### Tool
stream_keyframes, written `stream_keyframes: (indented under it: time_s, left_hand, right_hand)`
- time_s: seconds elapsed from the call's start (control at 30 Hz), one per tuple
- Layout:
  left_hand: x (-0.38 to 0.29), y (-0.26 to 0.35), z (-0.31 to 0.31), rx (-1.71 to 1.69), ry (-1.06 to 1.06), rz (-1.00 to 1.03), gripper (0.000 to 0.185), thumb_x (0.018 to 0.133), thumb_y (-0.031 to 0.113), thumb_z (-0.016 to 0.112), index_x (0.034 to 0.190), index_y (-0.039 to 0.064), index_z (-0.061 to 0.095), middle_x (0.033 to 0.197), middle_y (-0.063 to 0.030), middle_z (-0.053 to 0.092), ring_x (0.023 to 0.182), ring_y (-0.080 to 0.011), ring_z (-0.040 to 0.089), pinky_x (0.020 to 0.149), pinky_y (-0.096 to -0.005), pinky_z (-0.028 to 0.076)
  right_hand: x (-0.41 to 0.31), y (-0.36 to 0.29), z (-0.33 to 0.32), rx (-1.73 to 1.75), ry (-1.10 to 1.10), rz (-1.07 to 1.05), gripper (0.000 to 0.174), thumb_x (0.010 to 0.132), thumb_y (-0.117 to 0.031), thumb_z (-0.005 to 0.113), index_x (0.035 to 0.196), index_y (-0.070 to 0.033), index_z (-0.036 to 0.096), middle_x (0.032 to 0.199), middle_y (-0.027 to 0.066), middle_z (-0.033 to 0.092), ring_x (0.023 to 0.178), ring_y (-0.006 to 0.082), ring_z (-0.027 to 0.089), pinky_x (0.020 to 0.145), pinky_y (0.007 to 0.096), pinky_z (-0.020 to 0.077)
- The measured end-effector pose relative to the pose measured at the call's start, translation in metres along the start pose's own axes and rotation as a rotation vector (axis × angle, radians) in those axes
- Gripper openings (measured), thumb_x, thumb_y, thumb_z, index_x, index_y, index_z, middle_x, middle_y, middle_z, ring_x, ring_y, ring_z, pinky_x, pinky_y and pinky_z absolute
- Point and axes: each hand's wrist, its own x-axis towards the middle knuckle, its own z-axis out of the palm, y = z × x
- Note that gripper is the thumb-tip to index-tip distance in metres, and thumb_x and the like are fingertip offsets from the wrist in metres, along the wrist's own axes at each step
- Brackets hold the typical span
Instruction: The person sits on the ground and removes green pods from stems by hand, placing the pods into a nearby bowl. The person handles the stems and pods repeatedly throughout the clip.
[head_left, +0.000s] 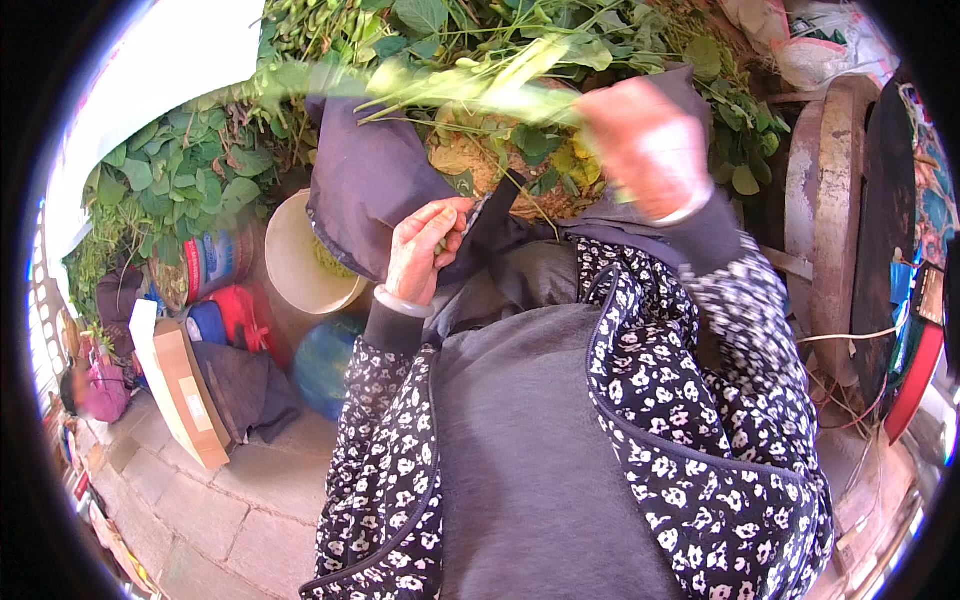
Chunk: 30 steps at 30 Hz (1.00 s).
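Note:
My right hand (649, 150), blurred by motion, is closed around a bunch of green bean stalks (487, 94). The stalks stretch leftward in front of my knees and are blurred too. Above my lap, my left hand (421, 251) is curled around a few small green pods (441, 244), mostly hidden by the fingers. Left of that hand stands a white bucket (300, 259), tilted in view, with green pods (334, 262) inside. Beyond my knees lies a large heap of leafy bean plants (420, 30), some with pods.
A cardboard box (187, 397) and a blue round object (326, 367) sit at my left on the paved floor (195, 510). Another person (105, 390) in pink is farther left. To my right are a worn wheel-like object (844, 225) and loose cables (855, 337).

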Motion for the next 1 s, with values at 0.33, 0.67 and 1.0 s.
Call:
stream_keyframes:
  time_s: [0.33,0.67,1.0]
  left_hand:
    - [0.06,0.003,0.008,-0.065,0.092,0.038,0.02,0.092,0.018,0.051,0.104,0.003,0.058,0.07,0.0004,0.052,0.054,-0.0053,0.045,0.044,-0.0169,0.031]
    - [0.127,0.0,-0.006,-0.017,0.51,0.139,0.009,0.089,0.012,0.051,0.091,0.003,0.053,0.067,-0.0042,0.052,0.048,-0.01,0.045,0.037,-0.0219,0.03]
    - [0.124,-0.002,-0.002,0.02,0.387,-0.016,0.017,0.093,0.017,0.049,0.096,0.002,0.056,0.066,0.0016,0.046,0.049,-0.0059,0.037,0.04,-0.0195,0.027]
  right_hand:
    - [-0.078,0.183,-0.117,-0.826,-0.044,0.549,0.046,0.082,-0.034,0.063,0.117,-0.006,0.052,0.104,0.0175,0.058,0.094,0.0307,0.058,0.081,0.0419,0.0468]
    - [-0.056,0.053,0.047,0.456,-0.057,0.779,0.023,0.086,-0.014,0.056,0.107,-0.005,0.053,0.077,0.0101,0.06,0.065,0.016,0.057,0.06,0.0295,0.049]
    - [-0.045,-0.017,0.135,0.66,-0.043,0.392,0.029,0.079,-0.008,0.063,0.106,-0.003,0.054,0.092,0.0162,0.057,0.086,0.0277,0.059,0.073,0.0344,0.0475]
